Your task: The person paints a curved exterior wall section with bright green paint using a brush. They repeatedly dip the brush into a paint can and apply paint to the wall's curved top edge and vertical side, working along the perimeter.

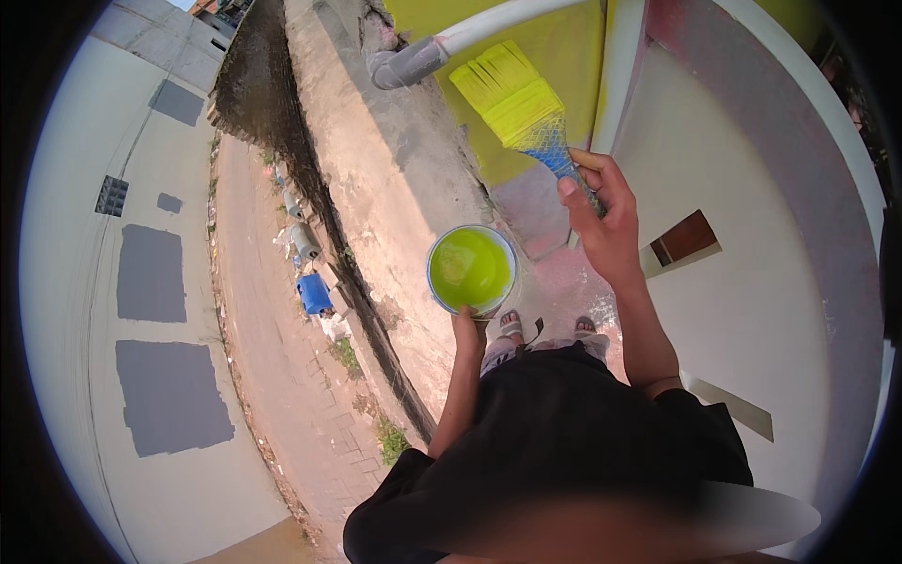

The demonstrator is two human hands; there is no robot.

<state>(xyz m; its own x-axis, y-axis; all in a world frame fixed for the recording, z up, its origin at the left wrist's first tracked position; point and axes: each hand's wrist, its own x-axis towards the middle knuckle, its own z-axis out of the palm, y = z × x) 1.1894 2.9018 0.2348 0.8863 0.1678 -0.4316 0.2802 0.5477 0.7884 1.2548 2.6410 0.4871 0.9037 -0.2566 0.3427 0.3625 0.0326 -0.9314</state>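
Note:
My right hand point(606, 204) grips a wide paintbrush point(525, 106) by its blue patterned handle. Yellow-green paint coats the bristles and ferrule, which point up and to the left in front of a wall painted yellow-green point(574, 53). Lower and to the left, my left hand point(471, 328) holds a round paint bucket point(472, 271) by its near side, thumb at the rim. Inside the bucket is bright yellow-green liquid paint. The brush is apart from the bucket.
A white pipe point(507, 25) with a grey elbow point(409, 65) crosses near the top. A concrete ledge point(394, 176) runs along the left, beside a dark gutter and a paved lane point(275, 352). A blue jerrycan point(313, 294) lies there. A pale wall point(733, 155) rises close on the right.

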